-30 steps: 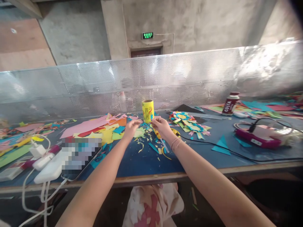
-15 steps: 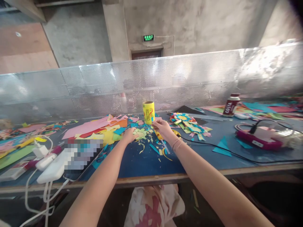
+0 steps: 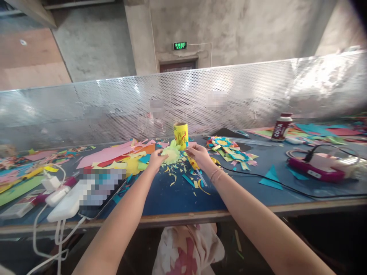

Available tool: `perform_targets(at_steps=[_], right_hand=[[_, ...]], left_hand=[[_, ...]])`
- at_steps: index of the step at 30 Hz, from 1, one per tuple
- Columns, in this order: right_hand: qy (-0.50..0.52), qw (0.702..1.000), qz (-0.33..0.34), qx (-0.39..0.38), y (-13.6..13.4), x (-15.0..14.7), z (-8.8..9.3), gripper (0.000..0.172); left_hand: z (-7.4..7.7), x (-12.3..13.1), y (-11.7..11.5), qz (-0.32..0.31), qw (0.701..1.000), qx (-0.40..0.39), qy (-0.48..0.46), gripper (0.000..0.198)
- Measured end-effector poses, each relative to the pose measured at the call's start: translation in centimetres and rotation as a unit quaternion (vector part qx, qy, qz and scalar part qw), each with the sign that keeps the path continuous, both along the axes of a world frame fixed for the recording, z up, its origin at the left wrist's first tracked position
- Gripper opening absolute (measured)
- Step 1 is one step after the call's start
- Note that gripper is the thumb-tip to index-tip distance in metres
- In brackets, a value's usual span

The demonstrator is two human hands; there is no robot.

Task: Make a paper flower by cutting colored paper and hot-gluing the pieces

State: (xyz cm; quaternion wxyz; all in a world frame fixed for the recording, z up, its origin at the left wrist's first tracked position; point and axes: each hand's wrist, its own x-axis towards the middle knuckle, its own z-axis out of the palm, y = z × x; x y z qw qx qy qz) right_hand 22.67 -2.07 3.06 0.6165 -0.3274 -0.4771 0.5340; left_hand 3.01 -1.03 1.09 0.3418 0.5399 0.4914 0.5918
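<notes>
My left hand [image 3: 155, 160] is closed on the edge of a light green paper flower [image 3: 172, 152], holding it just above the table. To its right, my right hand [image 3: 198, 153] has thumb and fingers pinched together; what is between them is too small to make out. Under that hand lies a yellow hot glue gun [image 3: 194, 164], partly hidden, with a clear glue stick [image 3: 201, 177] at its rear. Behind both hands stands a yellow cardboard tube [image 3: 181, 134]. Small paper scraps [image 3: 172, 178] are scattered below the flower.
Coloured paper sheets [image 3: 107, 153] lie at left, near a phone [image 3: 100, 196] and a white power bank [image 3: 65, 204]. At right are a layered paper rosette [image 3: 229, 148], a brown bottle [image 3: 281, 127] and a purple power strip [image 3: 315, 170] with a black cable. A perforated metal screen [image 3: 114, 103] stands behind.
My left hand has lifted the green paper flower off the scraps and tilted it up towards the tube. My right hand has barely moved and stays pinched.
</notes>
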Motion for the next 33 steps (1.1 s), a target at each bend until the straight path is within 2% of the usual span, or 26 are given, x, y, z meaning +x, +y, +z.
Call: perform_targets(at_steps=[4, 7, 11, 17, 20, 26, 33], right_hand=[[0.014, 1.0, 0.016, -0.013, -0.2, 0.0, 0.1, 0.031], [0.008, 1.0, 0.023, -0.018, -0.4, -0.3, 0.1, 0.029], [0.001, 0.999, 0.022, -0.024, -0.4, -0.8, -0.1, 0.029], [-0.043, 0.999, 0.021, -0.012, 0.0, -1.4, -0.7, 0.028], [-0.074, 0.997, 0.013, -0.001, 0.4, -1.5, -1.0, 0.025], [-0.121, 0.992, -0.006, 0.036, 0.5, -1.2, -1.0, 0.016], [-0.139, 0.99, -0.006, 0.02, 0.6, -1.2, -0.8, 0.009]], left_hand=[[0.7, 0.0, -0.4, -0.036, 0.993, -0.012, -0.113, 0.032], [1.2, -0.2, -0.6, -0.012, 0.994, -0.015, -0.105, 0.025], [1.6, -0.4, -0.8, 0.018, 0.989, -0.012, -0.148, 0.03], [2.2, 0.3, -1.4, -0.04, 0.961, -0.002, -0.274, 0.037], [2.2, 1.0, -1.9, -0.059, 0.961, -0.005, -0.27, 0.043], [1.8, 1.7, -2.3, -0.074, 0.977, -0.009, -0.202, 0.05], [1.6, 2.0, -2.2, -0.099, 0.978, -0.006, -0.181, 0.055]])
